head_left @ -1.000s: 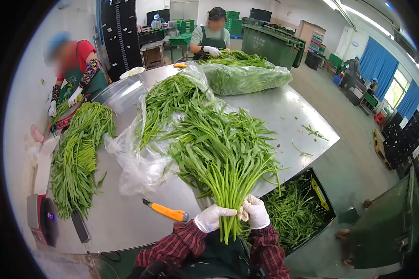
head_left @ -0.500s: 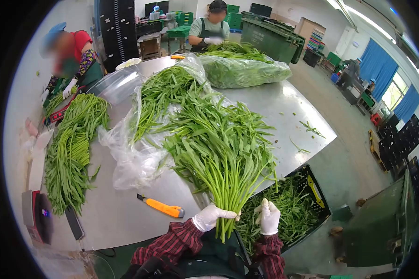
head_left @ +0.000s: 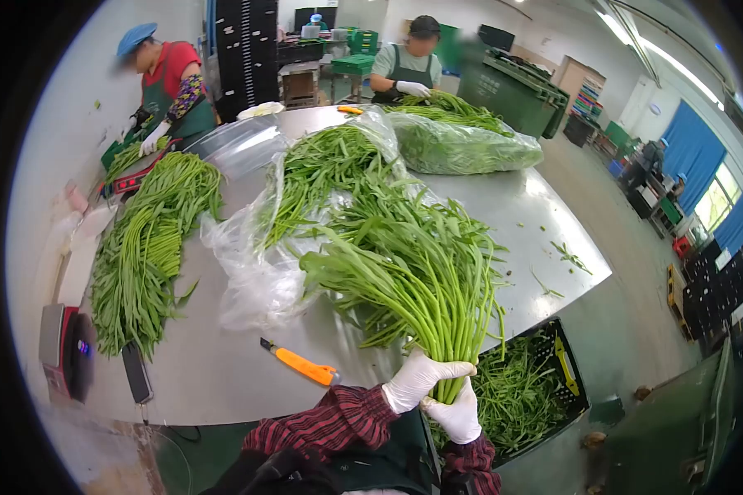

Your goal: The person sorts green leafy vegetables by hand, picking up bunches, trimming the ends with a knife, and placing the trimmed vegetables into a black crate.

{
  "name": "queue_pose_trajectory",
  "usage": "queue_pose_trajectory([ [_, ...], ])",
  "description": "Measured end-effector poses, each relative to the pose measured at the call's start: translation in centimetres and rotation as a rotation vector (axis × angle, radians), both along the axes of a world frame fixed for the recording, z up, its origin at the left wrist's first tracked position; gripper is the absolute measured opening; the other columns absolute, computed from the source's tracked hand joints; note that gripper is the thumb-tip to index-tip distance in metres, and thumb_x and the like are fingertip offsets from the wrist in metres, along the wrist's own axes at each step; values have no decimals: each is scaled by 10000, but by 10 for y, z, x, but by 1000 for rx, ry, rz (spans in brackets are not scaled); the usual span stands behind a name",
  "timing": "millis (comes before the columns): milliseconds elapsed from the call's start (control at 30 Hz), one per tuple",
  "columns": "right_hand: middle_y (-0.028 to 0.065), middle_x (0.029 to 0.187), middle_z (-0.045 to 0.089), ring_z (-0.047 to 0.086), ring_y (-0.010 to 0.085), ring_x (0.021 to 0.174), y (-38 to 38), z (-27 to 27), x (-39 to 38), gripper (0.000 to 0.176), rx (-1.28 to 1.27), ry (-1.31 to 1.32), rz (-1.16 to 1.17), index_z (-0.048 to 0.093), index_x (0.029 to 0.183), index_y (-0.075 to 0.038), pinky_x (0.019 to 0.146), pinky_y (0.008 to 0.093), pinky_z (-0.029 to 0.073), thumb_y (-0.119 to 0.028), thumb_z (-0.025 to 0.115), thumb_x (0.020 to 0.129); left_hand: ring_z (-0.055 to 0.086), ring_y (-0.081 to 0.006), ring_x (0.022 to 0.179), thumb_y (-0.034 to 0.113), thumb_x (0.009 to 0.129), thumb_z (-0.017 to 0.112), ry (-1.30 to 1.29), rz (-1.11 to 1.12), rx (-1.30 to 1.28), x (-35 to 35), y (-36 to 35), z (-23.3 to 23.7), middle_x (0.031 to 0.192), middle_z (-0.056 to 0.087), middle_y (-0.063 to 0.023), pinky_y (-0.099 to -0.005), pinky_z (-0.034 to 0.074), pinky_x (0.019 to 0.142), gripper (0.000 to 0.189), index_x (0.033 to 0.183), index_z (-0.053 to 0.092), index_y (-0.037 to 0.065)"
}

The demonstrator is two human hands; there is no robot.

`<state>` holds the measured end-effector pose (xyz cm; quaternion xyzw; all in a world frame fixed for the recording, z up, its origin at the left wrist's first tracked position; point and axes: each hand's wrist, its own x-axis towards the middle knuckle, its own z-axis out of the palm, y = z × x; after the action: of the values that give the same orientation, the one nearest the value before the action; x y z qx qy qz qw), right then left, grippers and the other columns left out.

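Note:
A bunch of long-stemmed leafy greens (head_left: pixel 437 305) leans up from my hands, its leaves spread over the steel table (head_left: pixel 248 388). My left hand (head_left: pixel 425 378), in a white glove, is wrapped round the stems. Just below and to the right, my gloved right hand (head_left: pixel 457 412) is closed at the stem ends, its fingertips partly hidden. An orange box cutter (head_left: pixel 305 365) lies on the table left of my hands. Behind the bunch, more greens (head_left: pixel 330 161) lie in an open clear plastic bag (head_left: pixel 252 285).
A pile of greens (head_left: pixel 153 239) lies at left, near a phone (head_left: pixel 137 373) and a scale (head_left: pixel 62 346). A black crate (head_left: pixel 574 363) of greens stands lower right. A filled bag (head_left: pixel 470 147) lies at the back. Two co-workers (head_left: pixel 409 66) (head_left: pixel 169 91) stand beyond the table.
My right hand has moved left and closed at the stem ends beside my left hand. The bunch has shifted right and its stems lean more. The camera view has shifted slightly.

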<state>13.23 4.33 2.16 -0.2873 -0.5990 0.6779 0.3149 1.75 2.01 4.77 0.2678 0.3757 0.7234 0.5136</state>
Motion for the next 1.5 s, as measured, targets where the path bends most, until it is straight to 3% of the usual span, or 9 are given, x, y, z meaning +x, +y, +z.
queue_pose_trajectory([
  [67,99,1077,569,564,140,955,5,-12,3,678,114,-238,15,386,1209,8,833,290,455,-105,754,651,609,-165,809,-30,759,646,-29,-4,-33,2,-4,-2,912,622,-72,-300,506,728,298,1043,566,4],
  [400,78,1016,600,580,132,921,1,-35,-9,575,323,-228,-213,448,1146,16,817,279,460,-111,735,664,603,-142,755,-8,744,665,-133,105,-141,9,7,-35,909,632,-39,-277,498,682,293,1027,595,26],
  [767,28,650,584,511,86,503,2,-29,0,147,-181,-79,-97,588,821,-5,459,217,390,9,621,678,609,-159,785,22,771,654,-209,-139,-237,4,13,-42,929,630,-55,-281,501,689,299,1061,582,21],
  [967,29,661,600,517,81,509,9,-16,5,144,-182,-86,-107,605,829,7,475,213,398,-3,608,685,577,-152,972,39,805,631,-269,-307,-92,-17,-17,-40,1103,602,-73,-291,455,855,410,1202,529,23],
  [1033,44,646,595,527,98,501,15,-17,10,146,-149,-135,-114,607,821,4,466,215,402,-59,643,695,578,-153,977,52,812,631,1,-197,-195,-30,-43,-48,1100,603,-73,-286,459,851,423,1218,519,16],
  [1167,40,718,606,545,101,586,18,-12,10,205,-71,-168,-104,593,883,9,535,229,434,-40,633,688,575,-249,1021,73,751,616,1500,211,16,-48,-67,-22,1054,602,-72,-363,452,899,456,1202,556,107],
  [1267,46,807,614,566,116,680,19,-9,10,288,95,-249,25,570,976,19,622,256,470,-27,619,696,373,-231,1269,147,774,501,2110,131,357,-50,-51,32,1354,410,-66,-442,300,1050,528,1295,450,217],
  [1367,44,815,614,578,128,706,7,8,-9,314,352,-76,-97,567,968,37,621,271,461,1,620,661,409,-213,1237,168,777,497,2215,71,735,-53,-5,33,1337,434,-53,-434,349,1018,562,1311,408,319],
  [1500,27,819,607,555,94,688,20,27,-5,288,261,-340,-16,580,956,12,592,244,450,-12,636,675,549,-241,921,159,743,517,2083,202,1087,-62,34,29,866,514,-69,-408,424,959,409,1152,502,146],
])
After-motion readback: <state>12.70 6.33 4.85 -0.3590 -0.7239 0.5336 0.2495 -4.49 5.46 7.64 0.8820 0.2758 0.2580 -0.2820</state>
